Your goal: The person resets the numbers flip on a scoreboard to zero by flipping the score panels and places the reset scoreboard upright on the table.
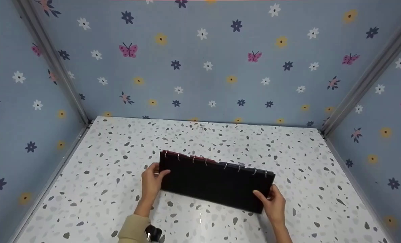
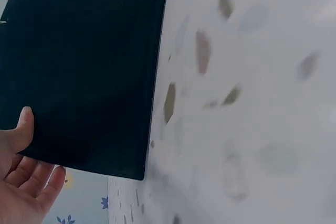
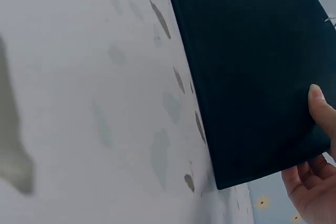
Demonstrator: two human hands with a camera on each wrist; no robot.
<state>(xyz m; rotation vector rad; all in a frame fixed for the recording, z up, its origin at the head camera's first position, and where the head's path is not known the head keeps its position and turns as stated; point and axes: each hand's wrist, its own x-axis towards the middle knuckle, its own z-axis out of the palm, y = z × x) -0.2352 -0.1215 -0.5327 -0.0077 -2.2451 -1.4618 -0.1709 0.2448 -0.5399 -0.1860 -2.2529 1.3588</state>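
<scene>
A wide black ring-bound flip book (image 1: 213, 185) stands slanted above the speckled tabletop, its right end lower and nearer in the head view. Silver rings (image 1: 225, 165) run along its top edge, where strips of red and dark pages show behind the black cover. My left hand (image 1: 151, 180) pinches its left end, thumb on the black face and fingers behind. At the other end, my right hand (image 1: 275, 204) grips the right edge the same way. Both wrist views show the plain black cover (image 2: 89, 72) with its lower edge close to the tabletop. The back is hidden.
The white speckled tabletop (image 1: 119, 189) spreads around the flip book. Blue flowered panels (image 1: 200, 67) enclose it at the back and both sides, with grey metal posts (image 1: 57, 60) at the corners. A dark wrist device (image 1: 153, 233) sits by the left sleeve.
</scene>
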